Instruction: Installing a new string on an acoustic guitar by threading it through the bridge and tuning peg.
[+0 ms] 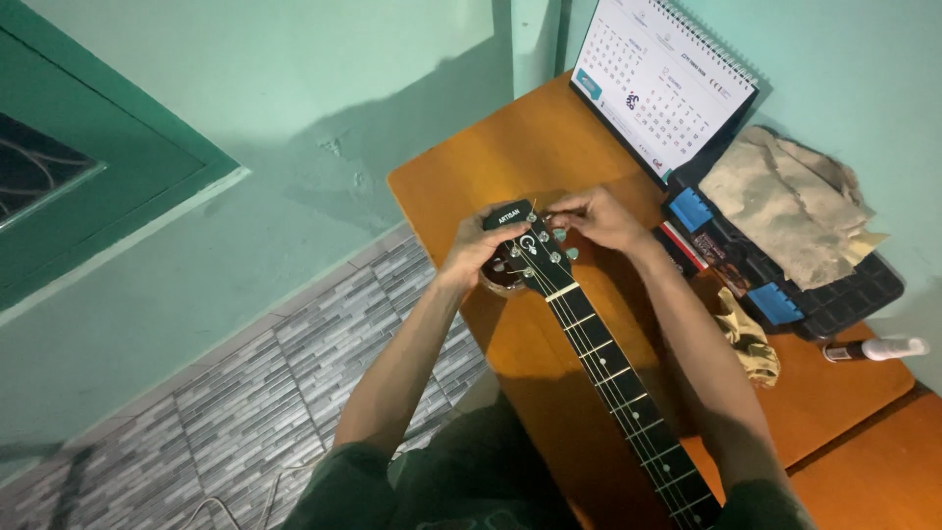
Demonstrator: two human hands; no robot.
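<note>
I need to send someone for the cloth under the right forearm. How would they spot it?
On the orange wooden table, look right of the black guitar neck, below the black tool tray. The small crumpled yellowish rag lies there, smaller and yellower than the big beige cloth on the tray.

Orange wooden bench (471,186): white spiral desk calendar (659,83), black plastic tray (844,294) under beige crumpled cloth (785,206), white tube (878,348).

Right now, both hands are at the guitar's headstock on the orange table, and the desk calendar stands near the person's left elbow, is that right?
Not quite. The head view shows the left hand and right hand at the guitar's headstock on the orange table, but the desk calendar stands at the table's far end against the wall, beyond the hands, not near the left elbow.
</note>
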